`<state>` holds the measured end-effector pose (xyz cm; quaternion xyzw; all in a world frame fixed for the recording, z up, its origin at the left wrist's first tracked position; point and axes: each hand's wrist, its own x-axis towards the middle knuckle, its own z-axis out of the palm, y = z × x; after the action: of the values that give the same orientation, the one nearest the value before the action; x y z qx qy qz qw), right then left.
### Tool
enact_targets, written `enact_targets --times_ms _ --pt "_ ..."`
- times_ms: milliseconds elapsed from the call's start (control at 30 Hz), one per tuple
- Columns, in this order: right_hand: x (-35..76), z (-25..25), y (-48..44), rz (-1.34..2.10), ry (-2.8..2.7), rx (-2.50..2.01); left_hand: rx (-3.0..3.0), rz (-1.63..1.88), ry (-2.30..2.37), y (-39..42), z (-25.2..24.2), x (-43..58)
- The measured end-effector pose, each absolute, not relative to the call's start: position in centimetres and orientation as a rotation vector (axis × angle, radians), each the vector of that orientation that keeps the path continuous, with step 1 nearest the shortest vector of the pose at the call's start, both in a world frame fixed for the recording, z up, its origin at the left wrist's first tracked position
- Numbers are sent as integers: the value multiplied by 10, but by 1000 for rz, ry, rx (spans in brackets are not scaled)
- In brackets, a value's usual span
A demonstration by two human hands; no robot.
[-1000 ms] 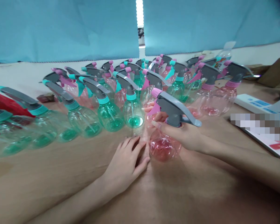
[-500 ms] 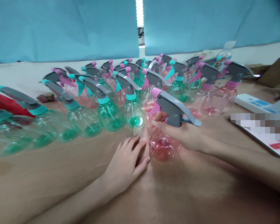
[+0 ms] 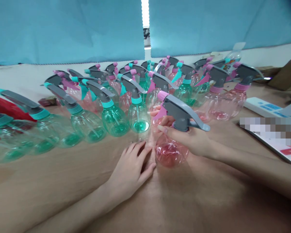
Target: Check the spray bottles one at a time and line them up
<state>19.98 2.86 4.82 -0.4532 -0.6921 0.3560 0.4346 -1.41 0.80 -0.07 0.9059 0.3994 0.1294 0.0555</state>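
A clear pink spray bottle [image 3: 170,153] with a grey and pink trigger head stands upright on the wooden table [image 3: 92,181]. My right hand [image 3: 181,132] is wrapped round its neck from the right, thumb in front, and hides part of the collar. Flat on the tabletop just left of that bottle lies my left hand [image 3: 135,165], fingers spread and holding nothing. The closest green spray bottle [image 3: 138,118] with a teal collar stands behind my left hand, and another green spray bottle [image 3: 115,123] is beside it.
Several green spray bottles [image 3: 71,129] run in a row to the left. More pink spray bottles [image 3: 223,103] crowd behind and to the right. At the right edge lie a white box with blue print [image 3: 266,106], a tablet-like panel [image 3: 276,142] and a brown carton [image 3: 286,77].
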Motion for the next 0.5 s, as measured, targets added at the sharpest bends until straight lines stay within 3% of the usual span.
enact_targets --times_ms 500 --pt "199 49 30 900 -1773 -1078 2728 398 1208 9 -1 -14"
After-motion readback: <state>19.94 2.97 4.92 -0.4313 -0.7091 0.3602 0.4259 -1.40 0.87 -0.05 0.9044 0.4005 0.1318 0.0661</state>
